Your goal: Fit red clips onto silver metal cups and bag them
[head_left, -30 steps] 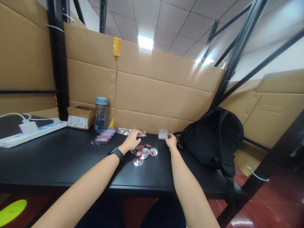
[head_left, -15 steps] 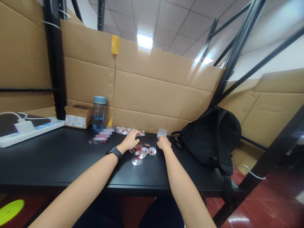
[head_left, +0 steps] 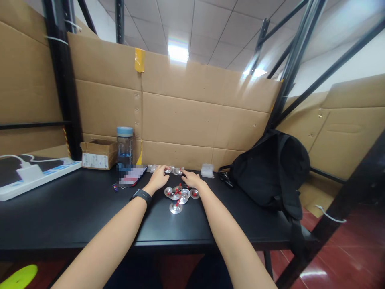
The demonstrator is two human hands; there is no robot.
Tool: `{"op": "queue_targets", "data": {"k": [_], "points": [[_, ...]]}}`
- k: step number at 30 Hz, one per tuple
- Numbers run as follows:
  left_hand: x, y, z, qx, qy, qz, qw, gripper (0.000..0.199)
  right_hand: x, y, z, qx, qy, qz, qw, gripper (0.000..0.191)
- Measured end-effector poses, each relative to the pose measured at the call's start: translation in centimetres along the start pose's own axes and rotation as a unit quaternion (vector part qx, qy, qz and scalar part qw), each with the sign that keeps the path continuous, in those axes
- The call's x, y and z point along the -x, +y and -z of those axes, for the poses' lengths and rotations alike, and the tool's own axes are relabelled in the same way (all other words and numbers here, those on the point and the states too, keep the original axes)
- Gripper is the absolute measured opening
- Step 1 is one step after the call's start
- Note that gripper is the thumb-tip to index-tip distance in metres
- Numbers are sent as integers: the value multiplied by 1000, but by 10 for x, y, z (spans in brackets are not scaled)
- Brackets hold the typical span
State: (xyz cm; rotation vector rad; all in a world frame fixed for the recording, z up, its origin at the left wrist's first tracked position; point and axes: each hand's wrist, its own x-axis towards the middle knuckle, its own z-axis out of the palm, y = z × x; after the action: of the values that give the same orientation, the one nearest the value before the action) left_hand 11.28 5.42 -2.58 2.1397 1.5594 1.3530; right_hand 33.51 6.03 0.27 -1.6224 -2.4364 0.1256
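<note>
A loose heap of silver finger cymbals (head_left: 184, 195) with red loops lies on the black table. Behind it, a row of clear plastic packets (head_left: 170, 169) with shiny contents runs along the cardboard wall. My left hand (head_left: 157, 179), wearing a black watch, rests at the row's left part with fingers apart and over the packets. At the right end of the row is my right hand (head_left: 192, 179), its fingers stretched toward the last packet; whether they touch it I cannot tell. My right hand partly covers the back of the heap.
A stack of clear plastic (head_left: 207, 170) lies right of my right hand. Farther right sits a black backpack (head_left: 267, 172). On the left are a phone (head_left: 134, 176), a water bottle (head_left: 124, 148), a small cardboard box (head_left: 99, 154) and a white power strip (head_left: 42, 179).
My right hand has moved left, from the clear plastic stack to the packet row. My left hand has shifted slightly left, uncovering more cymbals. The view has tilted a little.
</note>
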Motion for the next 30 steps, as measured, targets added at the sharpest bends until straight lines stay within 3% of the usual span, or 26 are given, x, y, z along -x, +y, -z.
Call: {"op": "queue_targets", "data": {"k": [10, 18, 21, 26, 30], "points": [[3, 6, -11, 9, -33, -15, 999, 32, 28, 14, 6, 35, 51, -37, 997, 40], [6, 13, -10, 44, -38, -20, 998, 33, 24, 28, 5, -4, 52, -49, 997, 30], [8, 16, -9, 49, -37, -26, 998, 33, 24, 32, 2, -36, 89, -40, 995, 25], [9, 18, -10, 63, -37, -35, 997, 35, 26, 36, 2, -115, 177, -13, 977, 36], [9, 23, -14, 92, -19, -61, 994, 22, 25, 35, 9, -189, 231, 4, 954, 30]]}}
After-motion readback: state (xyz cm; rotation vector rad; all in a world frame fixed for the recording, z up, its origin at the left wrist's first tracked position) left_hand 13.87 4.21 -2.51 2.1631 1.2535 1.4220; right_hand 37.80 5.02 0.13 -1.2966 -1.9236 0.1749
